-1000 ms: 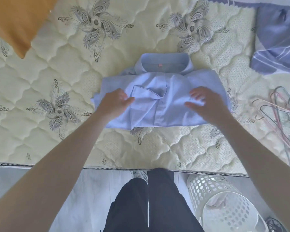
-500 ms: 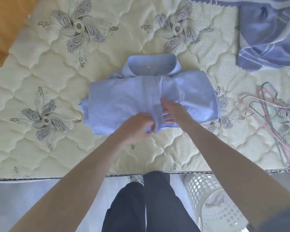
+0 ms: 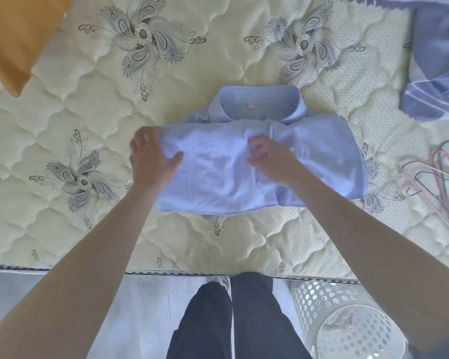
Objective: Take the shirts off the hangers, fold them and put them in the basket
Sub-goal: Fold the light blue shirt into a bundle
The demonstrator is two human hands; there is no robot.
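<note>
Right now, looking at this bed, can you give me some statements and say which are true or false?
1. The light blue shirt lies on the quilted mattress. True.
2. The left hand holds a hanger. False: it grips the shirt's left edge; the hangers lie at the right.
3. The white perforated basket stands on the floor. True.
4. A pillow covers the shirt. False: the orange pillow lies far left, apart.
5. The right hand pinches the shirt's middle. True.

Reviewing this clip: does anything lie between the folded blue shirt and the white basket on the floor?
Nothing visible does. The shirt, held by the left hand and right hand, lies on the mattress; the basket stands right of the person's legs, mouth uncovered. The hangers lie aside.
</note>
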